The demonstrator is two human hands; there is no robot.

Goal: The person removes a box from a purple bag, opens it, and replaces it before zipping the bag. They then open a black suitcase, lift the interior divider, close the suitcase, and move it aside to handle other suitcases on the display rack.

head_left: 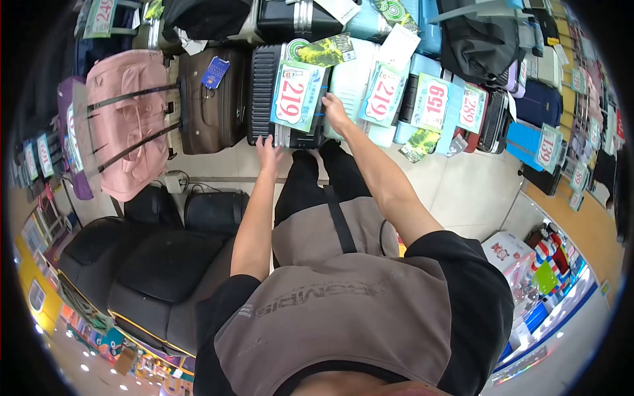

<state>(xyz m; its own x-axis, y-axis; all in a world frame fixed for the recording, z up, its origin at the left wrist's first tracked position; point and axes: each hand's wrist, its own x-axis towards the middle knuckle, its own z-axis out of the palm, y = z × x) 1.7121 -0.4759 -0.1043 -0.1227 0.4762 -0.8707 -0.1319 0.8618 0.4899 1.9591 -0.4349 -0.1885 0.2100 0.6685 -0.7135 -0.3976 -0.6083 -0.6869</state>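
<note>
A black ribbed suitcase (263,92) stands in front of me in the row, with a green-edged price sign (296,96) marked 219 over its top. My left hand (268,156) touches its near left corner, fingers stretched out and apart. At the suitcase's right side, beside the sign's edge, my right hand (335,112) has its fingers bent round the edge. Exactly what those fingertips press on is partly hidden. Just right of that hand stands a pale mint suitcase (349,86) with another 219 sign (384,94).
To the left are a brown suitcase (210,105) and a pink bag (125,125) behind a long pull handle (135,140). Light blue suitcases (422,79) with price signs continue rightward. Black padded seats (165,257) stand behind on my left. A white box (507,252) sits at the right.
</note>
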